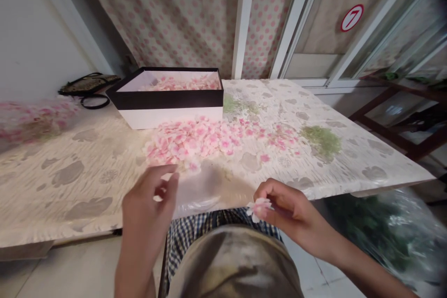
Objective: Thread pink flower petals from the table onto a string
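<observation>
My right hand (291,209) is closed, pinching a pale pink artificial flower (259,208) between thumb and fingers just off the table's front edge. My left hand (152,193) hovers over the front of the table with curved fingers; a small gap shows between thumb and index finger, and nothing is visible in it. Just beyond its fingertips lies a single loose flower (193,165). Behind that spreads a heap of pink and white flower heads (195,137), with more scattered toward the right.
A black-rimmed white box (167,100) behind the heap holds more pink flowers. Green sprigs (321,142) lie to the right on the patterned tablecloth (349,167). At left are a pink flower bunch (38,118) and a dark strapped bag (89,84). Clear plastic with greenery (384,233) sits below right.
</observation>
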`<state>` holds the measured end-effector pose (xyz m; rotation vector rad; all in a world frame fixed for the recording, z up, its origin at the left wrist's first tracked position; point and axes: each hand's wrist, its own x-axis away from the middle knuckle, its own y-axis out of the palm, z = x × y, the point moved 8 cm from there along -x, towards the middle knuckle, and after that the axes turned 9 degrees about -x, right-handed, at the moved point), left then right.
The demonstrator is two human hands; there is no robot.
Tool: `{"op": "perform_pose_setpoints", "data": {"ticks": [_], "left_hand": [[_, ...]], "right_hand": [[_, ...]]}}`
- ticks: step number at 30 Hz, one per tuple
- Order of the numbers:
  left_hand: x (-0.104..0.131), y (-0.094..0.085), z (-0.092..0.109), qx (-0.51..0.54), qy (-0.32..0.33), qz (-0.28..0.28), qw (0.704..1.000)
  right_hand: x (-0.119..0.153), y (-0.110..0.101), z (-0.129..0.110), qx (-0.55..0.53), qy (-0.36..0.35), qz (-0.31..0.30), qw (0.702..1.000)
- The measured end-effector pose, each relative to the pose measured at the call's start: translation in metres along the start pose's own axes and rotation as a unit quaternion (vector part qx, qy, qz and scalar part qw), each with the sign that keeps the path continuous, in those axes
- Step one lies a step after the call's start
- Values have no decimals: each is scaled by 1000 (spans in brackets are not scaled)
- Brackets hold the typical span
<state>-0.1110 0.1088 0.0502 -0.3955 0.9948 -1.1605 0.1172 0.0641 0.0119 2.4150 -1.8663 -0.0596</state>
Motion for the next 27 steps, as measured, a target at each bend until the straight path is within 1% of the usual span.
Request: {"op": "perform_pose_setpoints", "data": {"ticks": [2,4,6,7,10,11,12,14,15,18,20,23,27], "left_hand": [[-10,5,-20,-62,-10,-5,998],[-17,15,-29,-72,5,-8,997],[-20,24,-31,-46,21,-5,999],[-21,27,-32,-29,19,-5,999],[-19,29,-31,28,-18,-18,999],[-18,28,-27,49,-19,-23,998],[-16,25,-19,69,-7,-30,997],[-10,21,4,104,52,-63,991],[-5,20,18,115,86,-91,985],[14,21,54,164,166,-179,956],[26,22,72,197,207,-214,934],[38,24,87,216,246,-232,916],[42,28,94,223,262,-244,907]], "right_hand": [[0,0,5,-30,26,-7,999],[-1,1,9,-56,38,-22,997],[-2,2,11,-68,35,-34,996],[-3,1,11,-72,29,-37,996],[-6,1,9,-65,3,-43,997],[-6,1,6,-57,-9,-49,997],[-7,3,2,-44,-27,-56,997],[-4,6,-10,-9,-75,-71,995],[-2,9,-16,9,-102,-77,992],[5,14,-34,48,-167,-77,982],[11,17,-42,58,-205,-70,975],[17,21,-49,58,-250,-69,964],[19,22,-48,68,-244,-71,965]]}}
